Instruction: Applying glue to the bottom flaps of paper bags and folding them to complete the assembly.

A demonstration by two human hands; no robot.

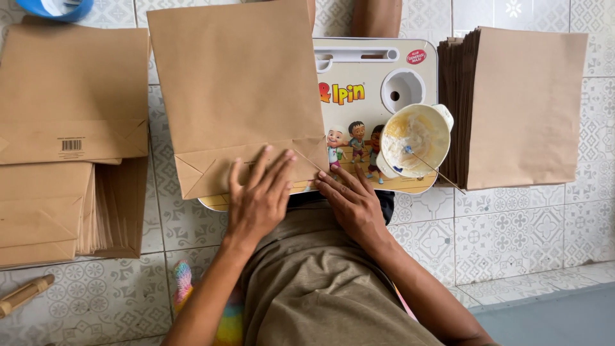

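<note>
A flat brown paper bag (237, 83) lies on a small lap table (371, 77) printed with cartoon figures, its folded bottom flap toward me. My left hand (259, 195) presses flat on that flap, fingers spread. My right hand (352, 202) rests open at the flap's right corner, on the table's near edge. Neither hand grips anything. A white bowl (415, 138) with whitish paste and a thin stick in it stands on the table, right of the bag.
A thick stack of brown bags (525, 102) lies on the tiled floor at the right. More finished bags (70, 96) are piled at the left. A wooden stick (25, 293) lies at lower left, a blue rim (54, 8) at top left.
</note>
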